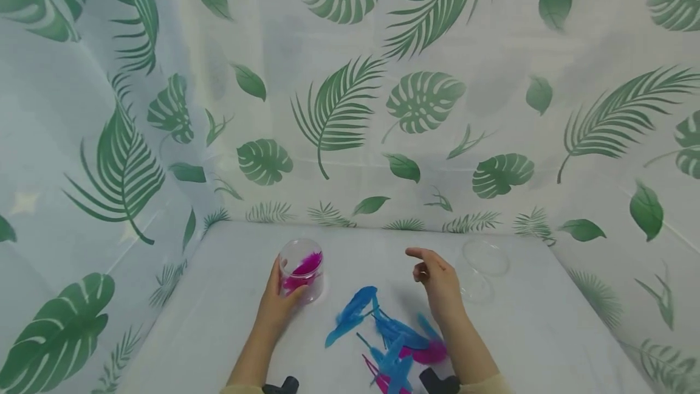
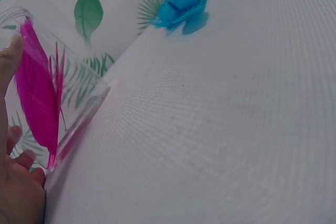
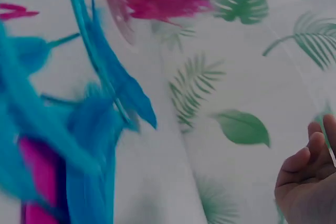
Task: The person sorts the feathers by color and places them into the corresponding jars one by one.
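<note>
My left hand [image 1: 277, 304] grips a clear round jar [image 1: 295, 254] from its left side, thumb across the front. Inside the jar are magenta feathers [image 1: 309, 264], also visible through its clear wall in the left wrist view. My right hand [image 1: 442, 284] hovers over the table's right half with its index finger extended, the other fingers loosely bent, and nothing held. Blue feathers [image 1: 401, 330] lie in a loose pile between my forearms, with a magenta feather [image 1: 428, 353] among them near my right wrist.
Beyond my right hand, a clear round rim [image 1: 485, 258] and a second faint clear circle [image 1: 474, 287] lie on the white table [image 1: 229, 272]. A leaf-printed curtain [image 1: 350, 199] stands behind the table and along both sides.
</note>
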A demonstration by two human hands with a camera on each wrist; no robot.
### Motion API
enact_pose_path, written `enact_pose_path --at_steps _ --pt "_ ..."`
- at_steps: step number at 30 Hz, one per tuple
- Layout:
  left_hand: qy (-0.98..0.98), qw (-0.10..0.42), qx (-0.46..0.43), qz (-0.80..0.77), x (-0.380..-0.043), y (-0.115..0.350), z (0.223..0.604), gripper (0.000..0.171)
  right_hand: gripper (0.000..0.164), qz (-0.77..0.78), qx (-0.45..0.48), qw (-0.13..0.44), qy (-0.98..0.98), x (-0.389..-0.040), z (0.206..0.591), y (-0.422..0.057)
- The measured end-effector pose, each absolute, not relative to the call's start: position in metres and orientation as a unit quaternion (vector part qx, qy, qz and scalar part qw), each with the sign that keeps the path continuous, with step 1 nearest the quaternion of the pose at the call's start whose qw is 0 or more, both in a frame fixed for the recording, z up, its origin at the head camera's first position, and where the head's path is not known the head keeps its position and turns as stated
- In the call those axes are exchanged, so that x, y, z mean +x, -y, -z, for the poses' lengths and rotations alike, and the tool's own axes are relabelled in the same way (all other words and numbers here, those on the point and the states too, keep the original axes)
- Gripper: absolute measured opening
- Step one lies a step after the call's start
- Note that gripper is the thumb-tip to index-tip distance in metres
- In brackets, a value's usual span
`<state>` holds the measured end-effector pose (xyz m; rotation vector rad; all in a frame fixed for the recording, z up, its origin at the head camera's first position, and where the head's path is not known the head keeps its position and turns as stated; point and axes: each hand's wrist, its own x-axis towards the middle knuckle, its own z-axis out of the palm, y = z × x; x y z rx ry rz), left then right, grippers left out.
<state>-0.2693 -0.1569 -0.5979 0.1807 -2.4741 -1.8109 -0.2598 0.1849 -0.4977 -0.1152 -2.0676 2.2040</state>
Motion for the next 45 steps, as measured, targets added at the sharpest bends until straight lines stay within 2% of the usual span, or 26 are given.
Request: enact_pose_path --at_steps 4,11,14,20,25,34,45 --pt "0.810 0.037 0.062 0.581 -0.269 0.157 0.599 0.109 0.050 -0.683 -0.020 0.031 0.729 -0.232 0.501 -0.218" --pt "0.810 0.039 0.060 0.582 -0.268 0.159 0.599 0.109 0.026 -0.483 -0.065 -0.059 0.871 -0.193 0.536 -0.249" --pt "0.809 0.041 0.058 0.584 -0.268 0.160 0.600 0.109 0.020 -0.413 -0.062 -0.081 0.905 -0.185 0.547 -0.255" --pt "0.806 0.044 0.053 0.588 -0.269 0.160 0.601 0.106 0.028 -0.357 -0.024 -0.111 0.927 -0.174 0.564 -0.264" --pt "0.806 0.044 0.050 0.589 -0.270 0.159 0.601 0.104 0.029 -0.345 -0.005 -0.110 0.932 -0.173 0.574 -0.261" --pt "0.804 0.031 0.059 0.590 -0.268 0.158 0.597 0.108 0.011 -0.295 -0.032 -0.072 0.952 -0.173 0.577 -0.255" --pt "0.812 0.042 0.052 0.579 -0.267 0.156 0.598 0.104 0.009 -0.286 -0.024 -0.089 0.954 -0.173 0.579 -0.254"
